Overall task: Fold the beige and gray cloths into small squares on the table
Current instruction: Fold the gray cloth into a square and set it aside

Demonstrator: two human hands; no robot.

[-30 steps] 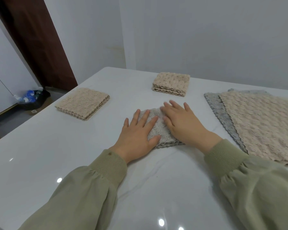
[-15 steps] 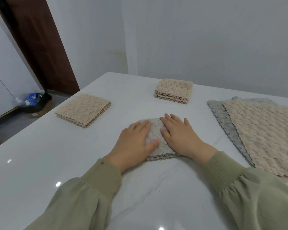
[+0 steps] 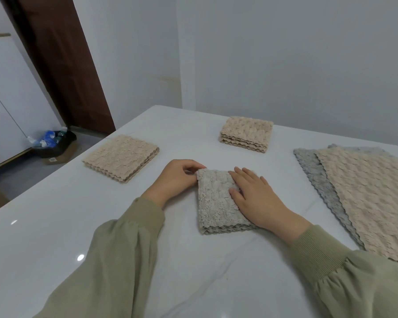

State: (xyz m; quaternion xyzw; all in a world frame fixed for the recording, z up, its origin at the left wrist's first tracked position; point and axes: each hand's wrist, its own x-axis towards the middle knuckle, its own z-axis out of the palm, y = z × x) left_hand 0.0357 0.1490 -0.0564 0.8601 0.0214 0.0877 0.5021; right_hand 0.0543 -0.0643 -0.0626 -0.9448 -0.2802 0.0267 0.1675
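Note:
A folded gray cloth (image 3: pixel 214 203) lies as a small square in the middle of the white table (image 3: pixel 55 226). My left hand (image 3: pixel 174 180) pinches its far left corner with curled fingers. My right hand (image 3: pixel 255 198) lies flat on the cloth's right side, fingers straight. A folded beige cloth (image 3: pixel 121 157) sits at the left and a second folded beige square (image 3: pixel 247 133) lies further back. At the right, an unfolded beige cloth (image 3: pixel 372 198) lies on an unfolded gray cloth (image 3: pixel 317 177).
The table's left edge drops to the floor, where a cardboard box with a dark bag (image 3: pixel 55 145) stands. A brown door (image 3: pixel 62 58) and grey walls stand behind the table.
My left hand has slid off the top of the gray cloth to its far left corner and curled onto it. My right hand stays flat on the cloth.

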